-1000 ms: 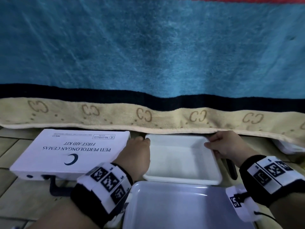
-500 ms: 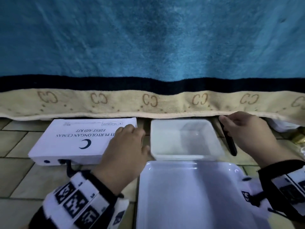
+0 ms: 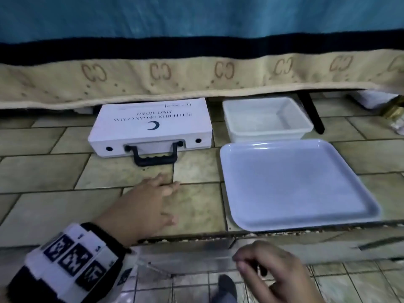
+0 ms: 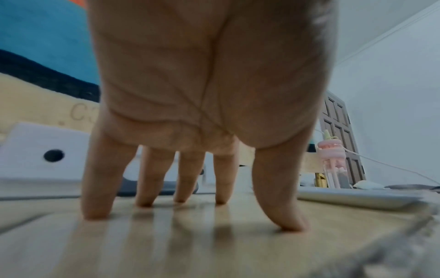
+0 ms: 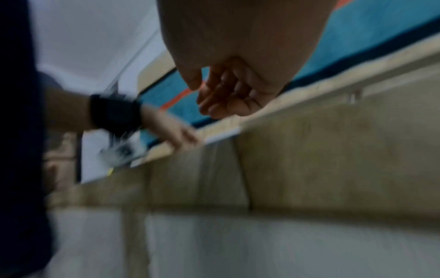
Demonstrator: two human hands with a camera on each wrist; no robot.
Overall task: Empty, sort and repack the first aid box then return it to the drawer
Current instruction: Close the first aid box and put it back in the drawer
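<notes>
The white first aid box (image 3: 150, 125) lies shut on the tiled ledge, its black handle (image 3: 156, 155) facing me and its far edge under the hanging blanket (image 3: 196, 79). My left hand (image 3: 162, 199) rests flat on the tiles just in front of the handle, fingers straight and spread. In the left wrist view its fingertips (image 4: 97, 212) touch the tile, with the box (image 4: 35, 150) behind them at the left. My right hand (image 3: 247, 263) hangs below the ledge's front edge, fingers loosely curled (image 5: 228, 101) and holding nothing.
An empty white tub (image 3: 238, 132) stands right of the box. A flat white tray (image 3: 290, 184) lies in front of it, near the ledge's edge (image 3: 284, 229). A black bar (image 3: 310, 112) slants down beside the tub. Small items sit at the far right (image 3: 393, 112).
Both hands have drawn back from the tub and the box toward me. The left one came down onto the tiles; the right one dropped below the ledge. The view pulled back.
</notes>
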